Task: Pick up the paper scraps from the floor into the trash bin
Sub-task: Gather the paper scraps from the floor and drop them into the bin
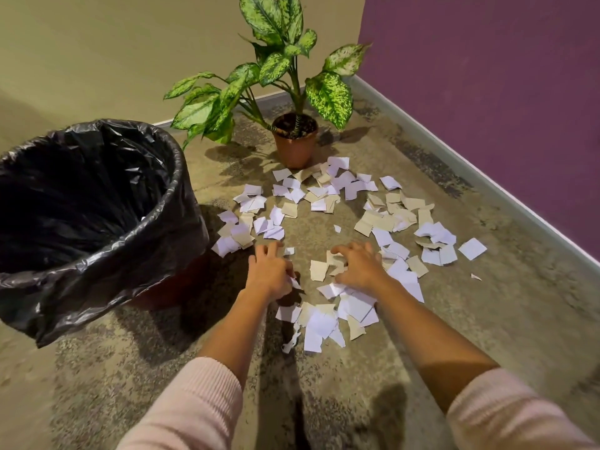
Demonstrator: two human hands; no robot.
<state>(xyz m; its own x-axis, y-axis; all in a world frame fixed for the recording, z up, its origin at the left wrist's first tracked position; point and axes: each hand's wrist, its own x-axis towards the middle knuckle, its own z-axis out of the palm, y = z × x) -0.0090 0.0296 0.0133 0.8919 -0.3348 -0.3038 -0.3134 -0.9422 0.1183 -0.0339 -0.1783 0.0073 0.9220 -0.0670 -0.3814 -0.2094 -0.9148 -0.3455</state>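
Several white and tan paper scraps lie scattered in a rough ring on the concrete floor. The trash bin, lined with a black plastic bag, stands to the left of them, its mouth wide. My left hand is down at the floor near the bin's base, and a small white scrap shows pinched at its thumb side. My right hand rests palm down on scraps in the middle, fingers curled over tan pieces. More scraps lie between my forearms.
A potted plant with speckled green leaves stands in the corner just behind the scraps. A purple wall runs along the right and a beige wall along the back. Bare floor lies to the right of the pile.
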